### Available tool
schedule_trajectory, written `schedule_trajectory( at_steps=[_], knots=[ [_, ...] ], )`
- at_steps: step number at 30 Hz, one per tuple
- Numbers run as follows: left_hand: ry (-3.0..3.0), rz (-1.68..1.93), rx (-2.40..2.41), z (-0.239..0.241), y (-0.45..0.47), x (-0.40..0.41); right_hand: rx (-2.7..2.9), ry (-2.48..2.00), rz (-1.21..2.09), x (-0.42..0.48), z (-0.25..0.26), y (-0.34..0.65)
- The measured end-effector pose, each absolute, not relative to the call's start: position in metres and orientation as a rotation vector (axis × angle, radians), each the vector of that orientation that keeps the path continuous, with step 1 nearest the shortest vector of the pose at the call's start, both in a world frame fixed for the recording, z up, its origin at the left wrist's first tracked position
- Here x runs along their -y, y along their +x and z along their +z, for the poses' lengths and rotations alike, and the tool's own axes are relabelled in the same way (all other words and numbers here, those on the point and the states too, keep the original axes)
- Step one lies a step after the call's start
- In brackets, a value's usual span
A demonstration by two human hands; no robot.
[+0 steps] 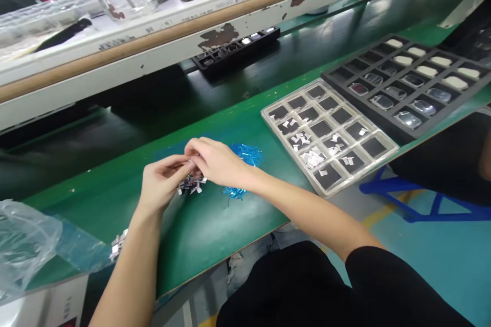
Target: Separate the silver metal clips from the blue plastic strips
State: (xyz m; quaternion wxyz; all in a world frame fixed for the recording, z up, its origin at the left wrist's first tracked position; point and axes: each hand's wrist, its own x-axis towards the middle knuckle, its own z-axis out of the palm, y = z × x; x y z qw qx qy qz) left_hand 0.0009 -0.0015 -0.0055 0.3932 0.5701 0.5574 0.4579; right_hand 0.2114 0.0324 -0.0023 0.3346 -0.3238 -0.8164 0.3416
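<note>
My left hand (163,181) and my right hand (215,161) meet above the green table, fingertips pinched together. Whatever lies between the fingers is too small and too hidden to name. Just below them is a pile of small silvery-white pieces (192,184), partly covered by the hands. A heap of thin blue film strips (247,155) lies beside and partly behind my right wrist. To the right, a clear compartment tray (321,129) has dark-bottomed cells, several with small white pieces (312,158) in them.
Behind the clear tray lies a black tray (406,79) with glassy and white oval parts. A narrow black tray (238,50) sits under the raised shelf (215,15). At left are a plastic bag (30,240) and more small pieces (118,245). A blue stool (422,199) stands at right, near another person.
</note>
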Motion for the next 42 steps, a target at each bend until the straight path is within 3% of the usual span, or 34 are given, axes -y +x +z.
schedule_trajectory(
  at_steps=[7, 31, 42],
  knots=[
    [1.326, 1.432, -1.269, -0.014, 0.021, 0.006, 1.798, -0.825, 0.834, -0.036, -0.006, 0.215],
    [1.322, 1.515, -1.255, -0.013, 0.025, 0.001, 1.908, -0.669, 0.784, -0.043, -0.007, 0.222],
    [1.380, 1.639, -1.396, -0.030, 0.032, -0.002, 2.360, -1.377, 0.474, -0.047, -0.001, 0.238]
  ],
)
